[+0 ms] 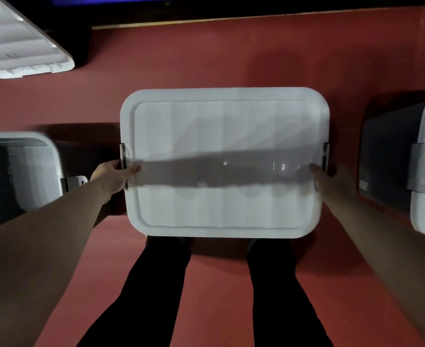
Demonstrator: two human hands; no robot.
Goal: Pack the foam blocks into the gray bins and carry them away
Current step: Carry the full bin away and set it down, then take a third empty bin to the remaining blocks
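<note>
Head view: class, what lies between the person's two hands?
The white bin lid spans the whole stretch between the left hand and the right hand, shown in the head view.

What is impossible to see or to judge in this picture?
Head view:
- What lies under the white rectangular plastic lid: the lid itself hides it; foam blocks unconfirmed.
- Fingers of left hand and right hand: mostly hidden under the lid's edges.
- Open gray plastic bin at left, lidded gray bin at right: cut off by frame edges.

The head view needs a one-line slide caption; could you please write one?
Left hand and right hand grip the sides of a lidded gray bin over a red floor beside an open bin.
</note>
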